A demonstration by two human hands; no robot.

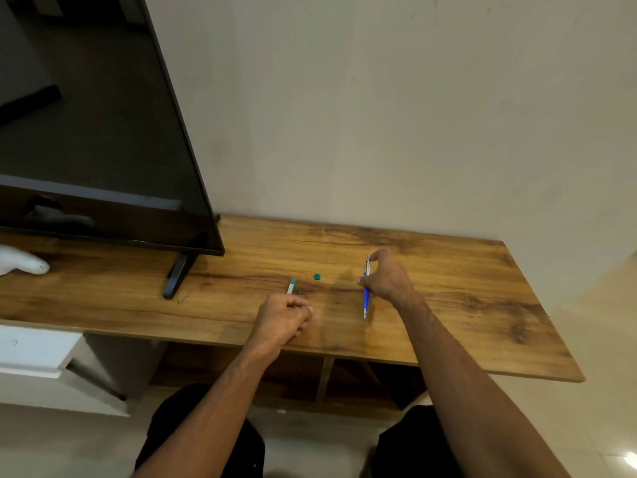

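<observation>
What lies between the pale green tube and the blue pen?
Only a small green cap lies there, touching neither tube nor pen; the head view shows it.

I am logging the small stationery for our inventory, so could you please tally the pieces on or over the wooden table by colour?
Blue: 1, the pen in the right hand.
Green: 2, the small cap on the table and the slim stick in the left hand.
Total: 3.

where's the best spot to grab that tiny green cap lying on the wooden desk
Pinch the small green cap across its two sides, probably best coming straight down from above: it lies low on the wooden desk with nothing touching it.
</observation>
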